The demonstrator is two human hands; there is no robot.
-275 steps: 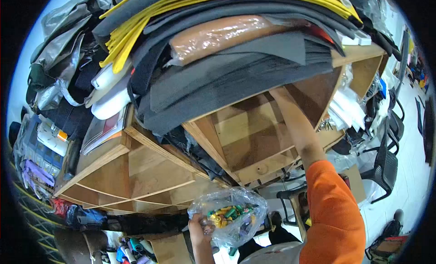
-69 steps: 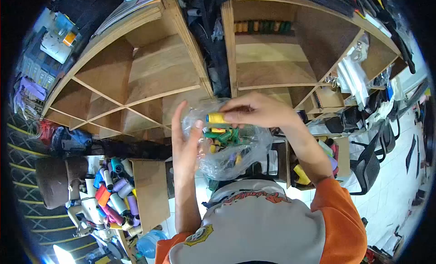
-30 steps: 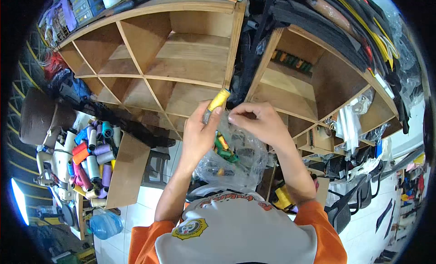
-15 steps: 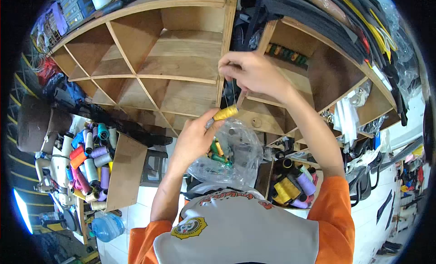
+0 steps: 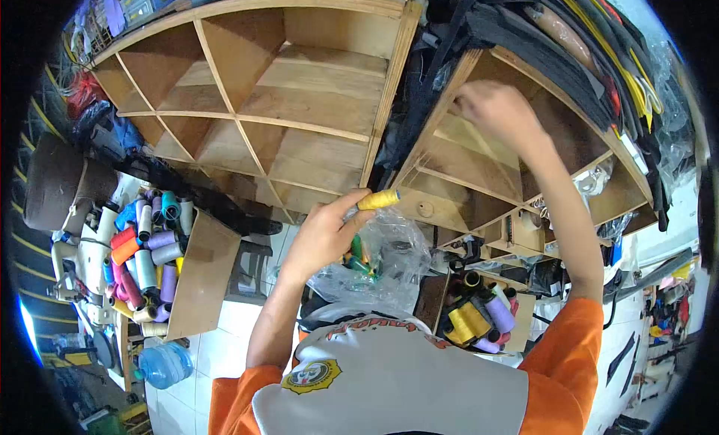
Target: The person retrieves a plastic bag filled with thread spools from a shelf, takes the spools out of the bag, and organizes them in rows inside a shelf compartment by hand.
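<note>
Jutting from the left hand (image 5: pixel 322 239), a yellow spool (image 5: pixel 378 200) is gripped between thumb and fingers, just above the clear plastic bag (image 5: pixel 401 248), in which small green spools (image 5: pixel 362 258) are held. The right hand (image 5: pixel 503 114) has been raised farther from the yellow spool, in front of the wooden shelf unit (image 5: pixel 449 210), leaving that spool supported by the left hand alone. The right fingers are blurred; whether anything is pinched there cannot be told.

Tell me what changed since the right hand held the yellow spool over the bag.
The yellow spool is now in the left hand; the right hand let it go and moved up, in front of the right shelf. Green spools stay in the bag.
</note>
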